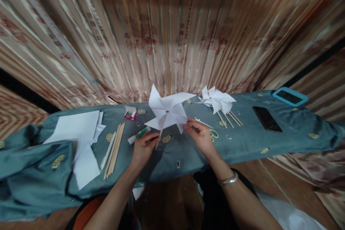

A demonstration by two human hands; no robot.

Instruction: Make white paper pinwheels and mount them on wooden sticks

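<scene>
A white paper pinwheel (167, 112) faces me at the middle of the table, a dark pin at its centre. My left hand (144, 147) pinches its thin wooden stick (161, 133) below the blades. With thumb and fingers, my right hand (199, 134) grips the edge of the lower right blade. Just left of my left hand lies a green and white glue stick (139, 135). Scissors with green handles (214, 135) lie beside my right hand, partly hidden by it. Several finished pinwheels (217, 100) with wooden sticks are heaped farther right.
On the left are white paper sheets (78, 125), a white pen (108, 150) and several wooden sticks (114, 151). A small open red box (130, 113) of pins sits behind the glue stick. A black phone (266, 119) and a blue-framed device (290, 96) lie right. Curtains (167, 36) hang behind.
</scene>
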